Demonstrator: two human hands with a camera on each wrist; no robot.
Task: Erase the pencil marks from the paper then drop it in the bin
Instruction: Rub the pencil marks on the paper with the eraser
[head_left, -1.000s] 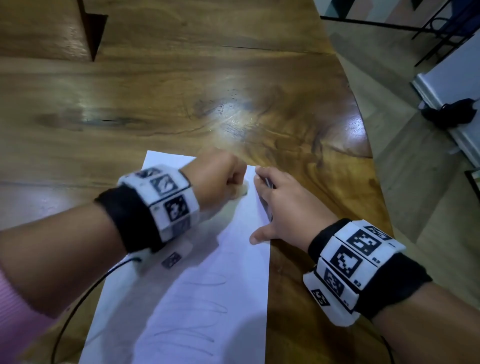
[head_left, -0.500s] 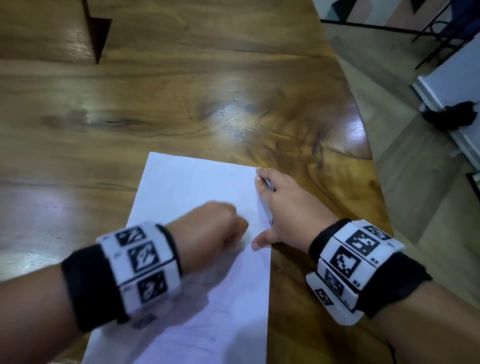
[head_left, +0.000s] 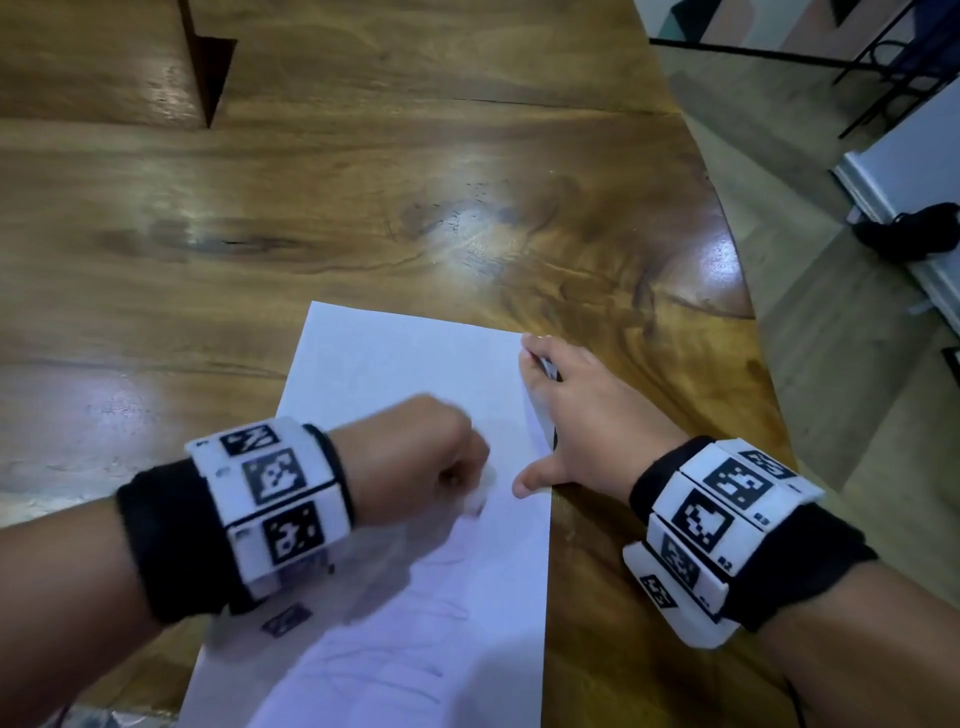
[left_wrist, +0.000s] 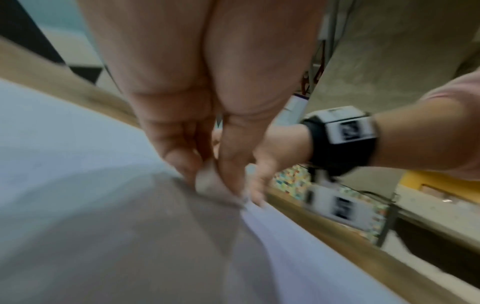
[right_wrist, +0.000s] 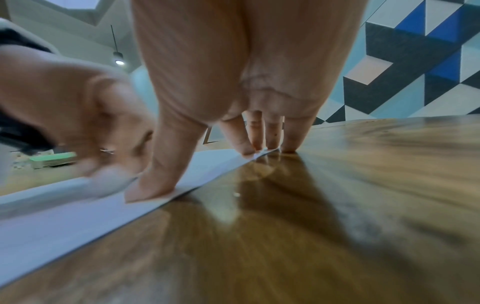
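A white paper (head_left: 405, 374) lies on the wooden table (head_left: 363, 208), with faint pencil scribbles (head_left: 395, 665) on its near half. My left hand (head_left: 426, 457) pinches a small white eraser (head_left: 480, 491) between thumb and fingers and presses it onto the sheet near the middle. The left wrist view shows the eraser (left_wrist: 207, 183) touching the paper (left_wrist: 52, 133). My right hand (head_left: 582, 415) lies flat on the paper's right edge, with straight fingers (right_wrist: 244, 144) and thumb pressing it down. No bin is in view.
The table's curved right edge (head_left: 737, 291) drops to the floor. A dark triangular gap (head_left: 208, 67) cuts into the tabletop at the far left. A black object (head_left: 909, 234) lies on the floor by a white wall at the right.
My left hand has pulled the eraser from the paper's top edge back toward me to mid-sheet. The right hand has stayed pressed on the paper's edge.
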